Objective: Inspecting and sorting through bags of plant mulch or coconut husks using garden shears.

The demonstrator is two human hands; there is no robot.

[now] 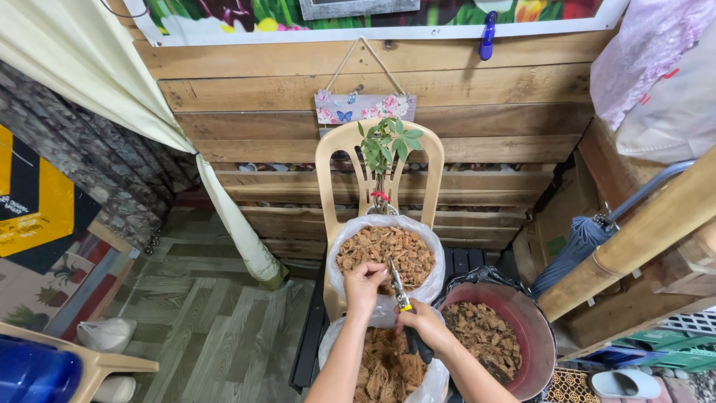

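1. Right hand (pixel 426 322), lower middle of the frame, is gripping the dark handles of a pair of garden shears (pixel 399 292), blades pointing up.
2. Left hand (pixel 364 283) is pinching something small at the blades; can't tell what.
3. Both are hovering over a clear plastic bag of coco husk chunks (pixel 385 257) sitting on a beige plastic chair (pixel 337 160).
4. A reddish bucket (pixel 538 336) of husk is sitting lower right, a small potted plant (pixel 388 145) standing behind the bag.
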